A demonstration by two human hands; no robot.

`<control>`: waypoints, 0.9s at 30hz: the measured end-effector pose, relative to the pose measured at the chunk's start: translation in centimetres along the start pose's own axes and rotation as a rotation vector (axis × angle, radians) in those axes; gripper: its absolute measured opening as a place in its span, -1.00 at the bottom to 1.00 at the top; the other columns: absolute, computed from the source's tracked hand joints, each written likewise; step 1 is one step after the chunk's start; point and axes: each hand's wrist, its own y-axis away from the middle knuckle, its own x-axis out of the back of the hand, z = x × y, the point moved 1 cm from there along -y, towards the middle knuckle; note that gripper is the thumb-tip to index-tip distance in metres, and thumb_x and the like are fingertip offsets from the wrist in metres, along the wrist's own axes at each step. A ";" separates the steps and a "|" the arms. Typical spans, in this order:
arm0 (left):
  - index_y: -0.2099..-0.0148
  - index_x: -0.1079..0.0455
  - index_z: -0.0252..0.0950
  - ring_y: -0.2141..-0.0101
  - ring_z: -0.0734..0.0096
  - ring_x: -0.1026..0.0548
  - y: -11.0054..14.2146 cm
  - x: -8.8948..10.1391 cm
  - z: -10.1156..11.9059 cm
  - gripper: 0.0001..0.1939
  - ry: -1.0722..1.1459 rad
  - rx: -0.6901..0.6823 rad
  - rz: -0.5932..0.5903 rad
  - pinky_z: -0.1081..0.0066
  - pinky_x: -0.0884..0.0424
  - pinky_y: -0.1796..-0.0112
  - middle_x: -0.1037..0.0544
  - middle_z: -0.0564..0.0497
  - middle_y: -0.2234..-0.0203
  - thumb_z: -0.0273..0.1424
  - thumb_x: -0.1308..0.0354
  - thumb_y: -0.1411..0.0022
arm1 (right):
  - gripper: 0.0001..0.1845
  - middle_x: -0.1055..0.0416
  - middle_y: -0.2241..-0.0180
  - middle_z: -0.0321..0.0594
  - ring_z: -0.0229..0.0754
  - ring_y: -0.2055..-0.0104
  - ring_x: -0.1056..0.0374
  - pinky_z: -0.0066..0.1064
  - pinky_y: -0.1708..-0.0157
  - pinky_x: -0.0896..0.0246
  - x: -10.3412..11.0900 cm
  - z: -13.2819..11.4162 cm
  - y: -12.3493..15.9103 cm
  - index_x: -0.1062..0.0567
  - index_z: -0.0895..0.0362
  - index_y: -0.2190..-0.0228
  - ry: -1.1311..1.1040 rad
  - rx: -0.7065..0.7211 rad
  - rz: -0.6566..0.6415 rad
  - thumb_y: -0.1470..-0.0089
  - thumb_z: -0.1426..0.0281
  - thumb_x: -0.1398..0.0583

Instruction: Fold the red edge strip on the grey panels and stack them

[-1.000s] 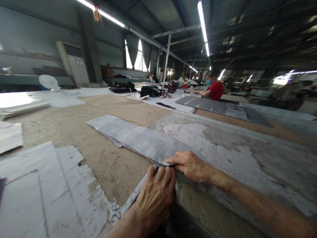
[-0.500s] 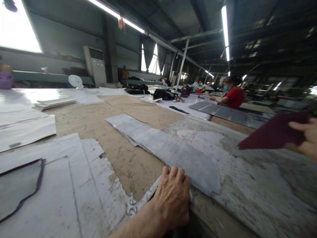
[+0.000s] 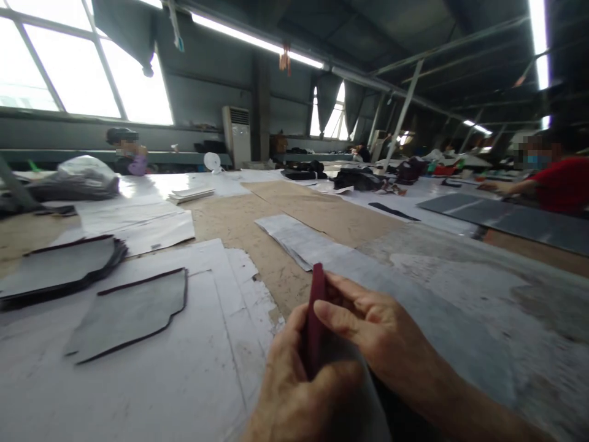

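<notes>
A maroon sheet piece (image 3: 315,322), leather-like with a grey back, stands on edge between my two hands, its maroon margin turned toward me. My left hand (image 3: 294,387) is closed around its near side, the thumb lying across the grey back. From the right, my right hand (image 3: 377,325) pinches the far part of the margin, thumb on top. Beyond both hands stretches a long pale-grey strip (image 3: 299,236), layered at its edge. To the left lies a grey panel with dark edges (image 3: 138,313). The lower part of the maroon piece is hidden by my hands.
A stack of similar dark-edged panels (image 3: 64,267) sits at the left. White sheets (image 3: 151,227) and brown board (image 3: 294,202) cover the table. One person in red (image 3: 559,184) works at the right; another person (image 3: 133,161) is at the far left.
The maroon piece has come from the far right to the middle, in front of me. My left hand has left the table edge and now grips it too. My view has turned left.
</notes>
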 end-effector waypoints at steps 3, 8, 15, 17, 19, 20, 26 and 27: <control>-0.02 -0.30 -0.36 0.53 0.32 -0.48 2.8 4.5 -1.8 -0.48 0.365 0.228 0.317 0.44 -0.39 0.50 -0.54 -0.09 0.41 -0.28 -0.22 0.01 | -0.52 -0.45 0.46 -0.28 -0.29 0.46 -0.37 -0.46 0.38 -0.32 -3.7 -0.7 -1.8 -0.37 0.18 0.00 -0.087 -0.143 -0.338 -0.02 0.33 -0.16; 0.15 -0.40 -0.39 0.64 0.34 -0.44 7.7 10.3 -3.5 -0.51 0.445 0.410 0.722 0.48 -0.31 0.60 -0.50 0.00 0.60 -0.39 -0.34 0.20 | -0.82 -0.37 0.56 -0.28 -0.36 0.59 -0.24 -0.53 0.59 -0.19 -8.4 -0.6 -5.8 -0.53 0.24 0.39 0.075 -0.123 -0.408 0.03 0.41 -0.17; 0.18 -0.37 -0.42 0.59 0.25 -0.46 11.7 12.4 -4.1 -0.53 0.487 0.472 0.862 0.40 -0.36 0.57 -0.50 -0.06 0.59 -0.35 -0.35 0.17 | -0.91 -0.41 0.42 -0.23 -0.24 0.37 -0.29 -0.40 0.31 -0.18 -12.6 0.6 -4.0 -0.50 0.15 0.45 0.307 0.272 -0.436 0.08 0.52 -0.19; 0.13 -0.35 -0.42 0.55 0.24 -0.47 12.3 12.8 -4.2 -0.50 0.556 0.446 0.773 0.39 -0.37 0.52 -0.51 -0.09 0.53 -0.35 -0.34 0.16 | -0.80 -0.40 0.33 -0.21 -0.19 0.26 -0.27 -0.36 0.25 -0.18 -13.5 1.5 -2.1 -0.50 0.13 0.41 0.425 0.485 -0.583 0.10 0.60 -0.16; 0.10 -0.33 -0.41 0.53 0.25 -0.47 13.1 13.8 -4.3 -0.47 0.559 0.454 0.681 0.38 -0.37 0.50 -0.51 -0.12 0.45 -0.36 -0.33 0.15 | -0.76 -0.38 0.29 -0.18 -0.15 0.23 -0.23 -0.33 0.26 -0.19 -13.9 2.5 -0.8 -0.48 0.13 0.37 0.547 0.620 -0.636 0.08 0.63 -0.11; 0.09 -0.32 -0.41 0.52 0.25 -0.47 13.5 14.5 -4.3 -0.47 0.514 0.479 0.648 0.38 -0.37 0.51 -0.51 -0.12 0.43 -0.34 -0.32 0.15 | -0.76 -0.37 0.30 -0.17 -0.13 0.23 -0.22 -0.32 0.28 -0.20 -13.9 2.9 -0.3 -0.47 0.14 0.37 0.581 0.640 -0.628 0.07 0.63 -0.10; 0.19 -0.40 -0.24 0.34 0.27 -0.42 13.5 18.8 -3.4 -0.74 -0.598 0.242 0.669 0.25 -0.36 0.28 -0.46 -0.04 0.29 -0.27 -0.14 -0.06 | -0.74 -0.35 0.33 -0.04 -0.06 0.28 -0.20 -0.23 0.34 -0.25 -13.8 3.8 0.4 -0.46 0.23 0.32 0.624 0.785 -0.556 0.07 0.59 -0.05; 0.17 -0.40 -0.22 0.27 0.25 -0.40 12.7 19.0 -3.3 -0.77 -0.765 0.130 0.608 0.20 -0.34 0.20 -0.44 -0.04 0.23 -0.32 -0.11 -0.08 | -0.73 -0.35 0.32 -0.01 -0.05 0.28 -0.20 -0.21 0.34 -0.25 -13.9 3.8 0.5 -0.46 0.25 0.30 0.631 0.801 -0.546 0.07 0.59 -0.05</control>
